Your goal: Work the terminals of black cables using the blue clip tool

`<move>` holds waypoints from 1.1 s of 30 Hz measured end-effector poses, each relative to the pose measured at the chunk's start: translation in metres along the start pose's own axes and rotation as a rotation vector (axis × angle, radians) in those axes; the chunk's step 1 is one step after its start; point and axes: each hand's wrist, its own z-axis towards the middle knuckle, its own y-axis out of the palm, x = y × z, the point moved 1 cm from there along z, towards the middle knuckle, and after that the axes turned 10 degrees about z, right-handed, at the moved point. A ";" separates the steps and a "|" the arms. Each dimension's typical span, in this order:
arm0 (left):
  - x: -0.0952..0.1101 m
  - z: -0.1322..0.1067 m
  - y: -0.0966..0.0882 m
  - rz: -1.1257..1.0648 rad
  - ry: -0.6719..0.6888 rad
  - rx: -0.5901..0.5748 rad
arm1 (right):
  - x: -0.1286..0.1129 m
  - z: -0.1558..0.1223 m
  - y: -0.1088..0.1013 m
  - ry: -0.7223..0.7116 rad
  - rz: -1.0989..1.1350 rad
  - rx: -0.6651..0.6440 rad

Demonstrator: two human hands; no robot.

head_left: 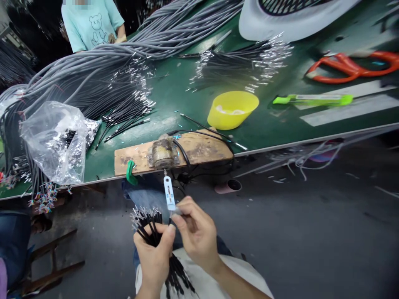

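My left hand (155, 257) is closed round a bundle of short black cables (180, 274) with bare silvery ends. One cable of the bundle stands apart under the thumb, pointing toward a light-blue slotted piece (169, 193). That piece sits on the shaft of a small motor (163, 153) fixed to a wooden board (205, 147) at the table edge. My right hand (198, 232) pinches at the tip of this single cable, just below the blue piece. What exactly lies between its fingertips is too small to make out.
On the green table (174, 95) lie grey cables (124, 52), black wire bundles (240, 64), a clear plastic bag (56, 141), a yellow cup (233, 110), orange-handled scissors (349, 68) and a green cutter (313, 99). A green clamp (131, 172) grips the board. Across the table stands a person (93, 25).
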 end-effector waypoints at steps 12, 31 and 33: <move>0.016 -0.003 -0.005 0.048 0.089 0.147 | -0.001 0.022 -0.020 -0.006 0.029 -0.173; 0.006 0.006 -0.007 -0.305 -0.176 -0.371 | 0.006 0.015 -0.017 0.224 0.331 -0.277; 0.007 0.006 -0.008 -0.280 -0.154 -0.350 | 0.007 0.015 -0.019 0.265 0.395 -0.207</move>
